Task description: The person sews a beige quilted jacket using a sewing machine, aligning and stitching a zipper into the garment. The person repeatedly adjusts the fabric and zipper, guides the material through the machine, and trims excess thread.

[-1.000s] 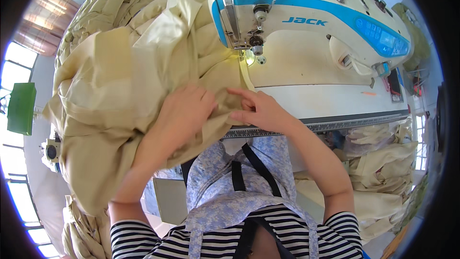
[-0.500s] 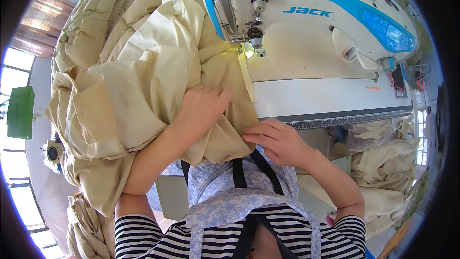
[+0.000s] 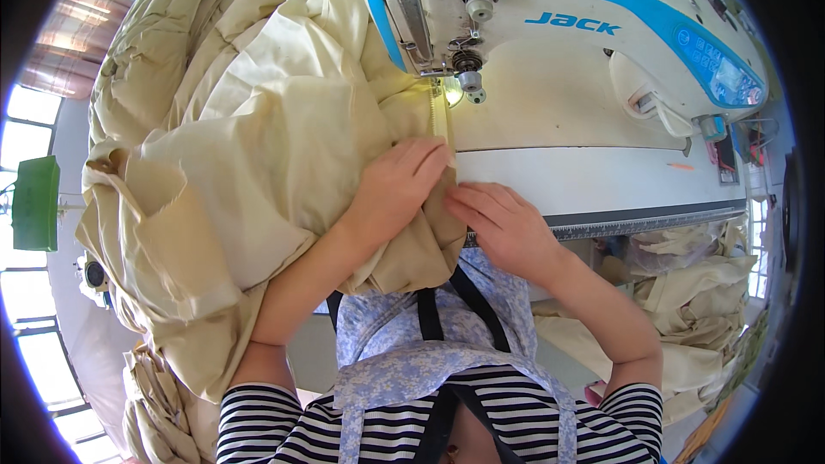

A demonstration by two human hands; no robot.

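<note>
Centre-left, we list: creased, draped beige cloth (image 3: 258, 150); left hand (image 3: 397, 185), fingers together, atop; right hand (image 3: 513, 229) at edge, pinch unclear.

we look from wearer's head, through left one of two side-by-side fisheyes. view upright, tipped steeply down. sewing machine (image 3: 550, 43) close ahead, top cut by our upper edge. left hand (image 3: 402, 182) and right hand (image 3: 507, 230), on machine's near side, show mid-view. striped shirt (image 3: 507, 387), well this side of machine, comes nearest us. we take in windows (image 3: 27, 292) far left of machine; dark round rim closes our view.
</note>
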